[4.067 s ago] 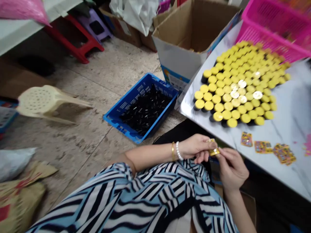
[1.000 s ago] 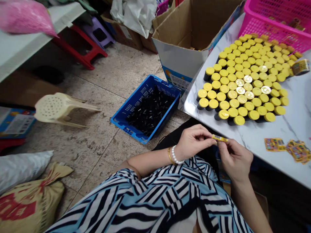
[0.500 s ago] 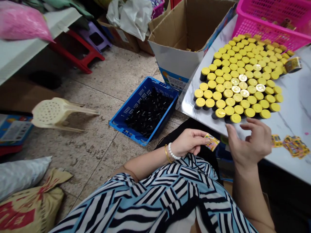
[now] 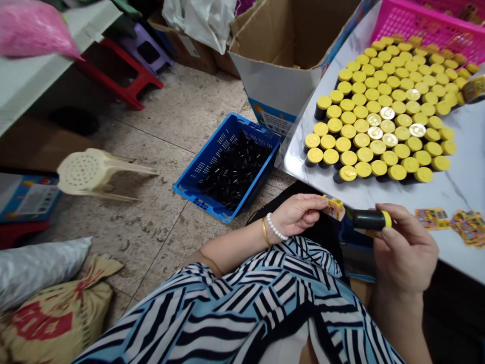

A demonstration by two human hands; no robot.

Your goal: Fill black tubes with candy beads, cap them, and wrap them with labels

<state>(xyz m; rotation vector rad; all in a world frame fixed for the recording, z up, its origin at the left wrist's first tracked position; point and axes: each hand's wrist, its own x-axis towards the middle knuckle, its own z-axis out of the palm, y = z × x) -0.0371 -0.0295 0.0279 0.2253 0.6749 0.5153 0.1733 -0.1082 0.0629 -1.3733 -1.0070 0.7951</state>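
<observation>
My left hand [image 4: 299,215] pinches a small yellow printed sleeve [image 4: 334,208] by its left end; the sleeve bulges a little, and its right end faces the other hand. My right hand [image 4: 409,247] grips a black bottle with a yellow cap [image 4: 368,220] by the cap. The bottle lies level, its black end pointing at the sleeve with a small gap between them. Beyond my hands, many similar yellow-capped black bottles [image 4: 379,146] stand upright in a block on the marbled table [image 4: 464,167]. Loose flat printed sleeves [image 4: 468,228] lie right of my right hand.
A blue basket of black pieces [image 4: 231,172] sits on the floor to the left, by an open cardboard box [image 4: 276,86]. A pink basket [image 4: 428,30] stands at the table's far side. A cream stool [image 4: 87,172] and sacks [image 4: 64,308] are further left.
My right hand has picked up one bottle from the near edge of the block and brought it to the sleeve, turned on its side. The sleeve now looks more opened out.
</observation>
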